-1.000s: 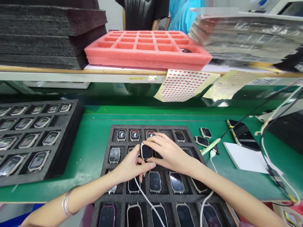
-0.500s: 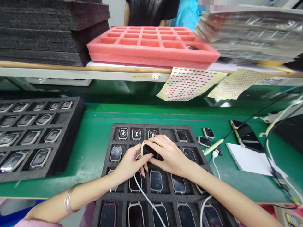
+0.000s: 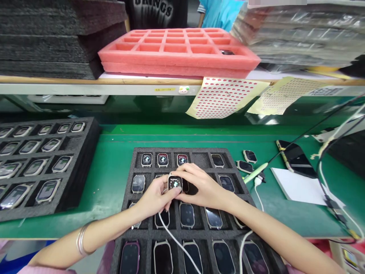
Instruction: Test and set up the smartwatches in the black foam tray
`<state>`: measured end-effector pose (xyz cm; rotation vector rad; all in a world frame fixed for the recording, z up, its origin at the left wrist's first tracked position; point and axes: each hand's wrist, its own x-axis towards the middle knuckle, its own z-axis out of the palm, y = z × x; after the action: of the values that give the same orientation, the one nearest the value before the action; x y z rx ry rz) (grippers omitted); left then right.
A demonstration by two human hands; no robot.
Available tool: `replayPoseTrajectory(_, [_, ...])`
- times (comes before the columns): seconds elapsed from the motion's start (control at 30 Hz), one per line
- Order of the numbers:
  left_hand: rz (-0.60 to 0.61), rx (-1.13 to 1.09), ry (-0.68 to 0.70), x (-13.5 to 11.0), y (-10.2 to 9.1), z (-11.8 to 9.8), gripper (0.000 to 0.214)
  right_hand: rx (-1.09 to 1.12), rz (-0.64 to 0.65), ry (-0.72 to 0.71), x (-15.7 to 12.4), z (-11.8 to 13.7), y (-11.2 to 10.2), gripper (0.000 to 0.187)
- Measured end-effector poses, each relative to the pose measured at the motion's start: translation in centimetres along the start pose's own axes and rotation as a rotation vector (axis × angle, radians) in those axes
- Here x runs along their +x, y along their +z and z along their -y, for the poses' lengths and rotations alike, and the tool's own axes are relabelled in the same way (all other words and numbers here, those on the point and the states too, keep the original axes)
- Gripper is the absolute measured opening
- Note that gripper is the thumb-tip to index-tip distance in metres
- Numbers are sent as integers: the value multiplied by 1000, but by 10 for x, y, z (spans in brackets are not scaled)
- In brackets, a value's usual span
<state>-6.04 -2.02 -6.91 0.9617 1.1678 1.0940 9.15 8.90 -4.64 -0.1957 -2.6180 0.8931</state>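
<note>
My left hand (image 3: 155, 198) and right hand (image 3: 203, 188) fingers grip the small square white-rimmed watch (image 3: 175, 183) over the black foam tray (image 3: 129, 182), second row. Its screen was dark a second ago and now glows, so it seems powered.

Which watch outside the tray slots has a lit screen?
The watch held between left hand and right hand over the centre tray: its dial glows. The two loose watches on the green mat are dark.
</note>
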Motion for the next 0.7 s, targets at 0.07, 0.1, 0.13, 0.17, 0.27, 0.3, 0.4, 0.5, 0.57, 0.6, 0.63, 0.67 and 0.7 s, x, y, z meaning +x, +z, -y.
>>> replayPoseTrajectory(0.07, [-11, -4, 10, 0, 0, 0, 34, 14, 1, -2, -1, 0, 0, 38])
replayPoseTrajectory(0.1, [-16, -6, 14, 0, 0, 0, 34, 21, -1, -4, -1, 0, 0, 38])
replayPoseTrajectory(0.13, [-19, -8, 15, 0, 0, 1, 34, 28, -3, -5, -1, 0, 0, 38])
replayPoseTrajectory(0.17, [-20, -11, 15, 1, 0, 1, 34, 33, -5, -8, -1, 0, 0, 39])
replayPoseTrajectory(0.27, [-18, -18, 13, 1, 0, 4, 33, 45, -8, -14, -2, -1, 0, 41])
replayPoseTrajectory(0.3, [-19, -17, 16, 1, -1, 5, 32, 43, -9, -16, -2, -1, 0, 41])
replayPoseTrajectory(0.4, [-41, 0, 79, 2, -1, 6, 27, 42, -14, -27, -2, -1, 0, 42])
replayPoseTrajectory(0.5, [-47, 15, 147, 3, -1, 6, 23, 38, -9, -27, -3, -1, -1, 42])
replayPoseTrajectory(0.57, [-37, 14, 148, 3, -1, 5, 23, 31, -9, -21, -2, -1, -1, 41])
replayPoseTrajectory(0.6, [-36, 12, 145, 3, -1, 5, 23, 28, -12, -21, -2, -1, -2, 41])
replayPoseTrajectory(0.63, [-38, 8, 139, 3, 0, 4, 24, 26, -16, -22, -2, -1, -2, 40])
replayPoseTrajectory(0.67, [-41, 5, 127, 2, 0, 4, 25, 26, -19, -25, -3, -1, -2, 40])
replayPoseTrajectory(0.7, [-40, 2, 108, 2, 0, 4, 27, 27, -19, -27, -3, -2, -1, 40])
